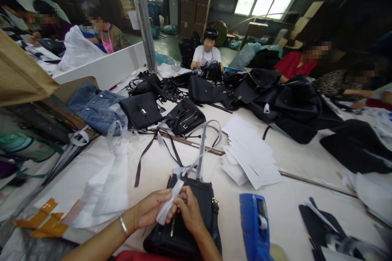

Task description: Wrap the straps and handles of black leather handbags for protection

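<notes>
A narrow folded strip of white tissue-like material (170,204) is held between both hands. My left hand (154,208), with a silver bracelet at its wrist, is closed on the strip from the left. My right hand (188,208) pinches the same strip from the right. Under the hands, a black bag (196,230) with a gold zipper and a side buckle lies on the white table (229,216). Its straps (200,155), partly wrapped in clear or white material, stretch away toward the table's middle.
A blue tape dispenser (254,226) stands right of the bag. White paper sheets (245,153) lie beyond it. Black bags (211,91) are heaped farther back. A denim garment (94,106) and white wrapping (107,187) are at the left. Several people sit around the tables.
</notes>
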The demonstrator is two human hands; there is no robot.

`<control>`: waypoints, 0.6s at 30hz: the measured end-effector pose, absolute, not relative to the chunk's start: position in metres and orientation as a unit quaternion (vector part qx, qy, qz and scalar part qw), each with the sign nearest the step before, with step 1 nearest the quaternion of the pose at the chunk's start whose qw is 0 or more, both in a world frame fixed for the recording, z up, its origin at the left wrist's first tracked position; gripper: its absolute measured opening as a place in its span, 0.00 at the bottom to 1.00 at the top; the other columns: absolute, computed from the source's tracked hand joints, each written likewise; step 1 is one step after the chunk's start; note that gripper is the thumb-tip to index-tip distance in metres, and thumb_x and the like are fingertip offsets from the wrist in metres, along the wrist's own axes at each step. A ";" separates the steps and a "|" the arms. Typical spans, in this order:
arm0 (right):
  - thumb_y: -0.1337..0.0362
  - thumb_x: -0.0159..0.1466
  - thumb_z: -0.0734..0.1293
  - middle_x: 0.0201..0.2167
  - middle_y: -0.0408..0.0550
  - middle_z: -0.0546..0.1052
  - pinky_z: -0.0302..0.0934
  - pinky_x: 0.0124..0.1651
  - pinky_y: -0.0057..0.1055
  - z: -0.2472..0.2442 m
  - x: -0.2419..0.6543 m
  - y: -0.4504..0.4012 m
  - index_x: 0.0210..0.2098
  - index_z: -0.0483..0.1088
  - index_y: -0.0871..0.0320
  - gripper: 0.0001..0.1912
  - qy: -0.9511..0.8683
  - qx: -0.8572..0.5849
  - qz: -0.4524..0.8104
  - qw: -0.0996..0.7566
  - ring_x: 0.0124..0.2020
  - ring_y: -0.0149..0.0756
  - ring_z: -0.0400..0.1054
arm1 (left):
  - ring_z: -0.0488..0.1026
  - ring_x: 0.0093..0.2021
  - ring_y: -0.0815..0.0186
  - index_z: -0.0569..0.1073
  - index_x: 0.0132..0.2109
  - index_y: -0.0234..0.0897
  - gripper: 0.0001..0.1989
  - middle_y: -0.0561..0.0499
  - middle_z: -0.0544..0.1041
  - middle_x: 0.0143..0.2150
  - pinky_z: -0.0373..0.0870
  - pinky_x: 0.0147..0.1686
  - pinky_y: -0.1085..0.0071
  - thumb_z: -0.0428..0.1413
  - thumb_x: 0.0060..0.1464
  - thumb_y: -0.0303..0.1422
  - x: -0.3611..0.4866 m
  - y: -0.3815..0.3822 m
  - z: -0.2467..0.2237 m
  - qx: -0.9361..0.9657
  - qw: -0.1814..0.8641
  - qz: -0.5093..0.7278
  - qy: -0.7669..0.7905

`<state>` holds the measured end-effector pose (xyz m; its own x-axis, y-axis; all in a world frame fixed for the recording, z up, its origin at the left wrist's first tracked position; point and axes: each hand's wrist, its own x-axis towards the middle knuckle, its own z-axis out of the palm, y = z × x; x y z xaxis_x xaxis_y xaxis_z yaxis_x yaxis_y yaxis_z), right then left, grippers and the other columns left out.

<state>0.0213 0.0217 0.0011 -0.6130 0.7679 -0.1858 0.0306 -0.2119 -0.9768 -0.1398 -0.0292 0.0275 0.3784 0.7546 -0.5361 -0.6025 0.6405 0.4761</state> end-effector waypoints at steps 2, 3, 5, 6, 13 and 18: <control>0.57 0.64 0.62 0.24 0.40 0.72 0.59 0.27 0.24 0.002 0.023 0.023 0.43 0.64 0.57 0.12 -0.565 -0.336 0.709 0.256 0.24 0.30 0.67 | 0.73 0.25 0.66 0.66 0.46 0.32 0.14 0.46 0.75 0.30 0.70 0.25 0.72 0.54 0.58 0.39 -0.137 -0.030 0.029 0.102 0.810 0.427 0.388; 0.57 0.63 0.62 0.25 0.40 0.72 0.59 0.27 0.24 0.003 0.024 0.023 0.43 0.64 0.58 0.13 -0.567 -0.332 0.710 0.253 0.24 0.29 0.66 | 0.73 0.25 0.67 0.67 0.46 0.32 0.15 0.45 0.75 0.30 0.70 0.26 0.72 0.53 0.59 0.39 -0.135 -0.030 0.030 0.109 0.803 0.437 0.392; 0.55 0.63 0.63 0.25 0.39 0.71 0.59 0.28 0.24 0.004 0.027 0.024 0.44 0.65 0.58 0.14 -0.558 -0.332 0.717 0.253 0.23 0.28 0.65 | 0.74 0.26 0.67 0.66 0.47 0.33 0.15 0.45 0.75 0.31 0.70 0.27 0.72 0.52 0.60 0.40 -0.131 -0.031 0.035 0.126 0.790 0.452 0.395; 0.55 0.63 0.64 0.24 0.39 0.70 0.59 0.28 0.24 0.005 0.027 0.024 0.44 0.65 0.58 0.15 -0.546 -0.335 0.725 0.255 0.23 0.28 0.65 | 0.74 0.26 0.66 0.66 0.47 0.33 0.15 0.44 0.76 0.32 0.70 0.28 0.71 0.51 0.60 0.40 -0.130 -0.032 0.037 0.135 0.787 0.452 0.398; 0.52 0.56 0.70 0.26 0.39 0.68 0.56 0.26 0.22 0.008 0.022 0.027 0.43 0.67 0.57 0.21 -0.503 -0.311 0.764 0.259 0.23 0.26 0.61 | 0.77 0.32 0.59 0.63 0.52 0.34 0.19 0.40 0.78 0.36 0.71 0.35 0.62 0.51 0.60 0.41 -0.137 -0.029 0.055 0.187 0.806 0.402 0.392; 0.55 0.59 0.68 0.26 0.38 0.68 0.56 0.28 0.22 0.010 0.018 0.033 0.45 0.69 0.55 0.17 -0.539 -0.313 0.750 0.222 0.24 0.26 0.60 | 0.77 0.35 0.56 0.64 0.53 0.34 0.21 0.39 0.78 0.38 0.71 0.38 0.60 0.56 0.54 0.37 -0.148 -0.020 0.060 0.191 0.821 0.371 0.389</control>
<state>0.0181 0.0329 0.0100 -0.7053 0.6705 -0.2303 0.0045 -0.3207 -0.9472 -0.1476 -0.0204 0.0596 0.4229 0.7580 -0.4965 -0.4606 0.6517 0.6026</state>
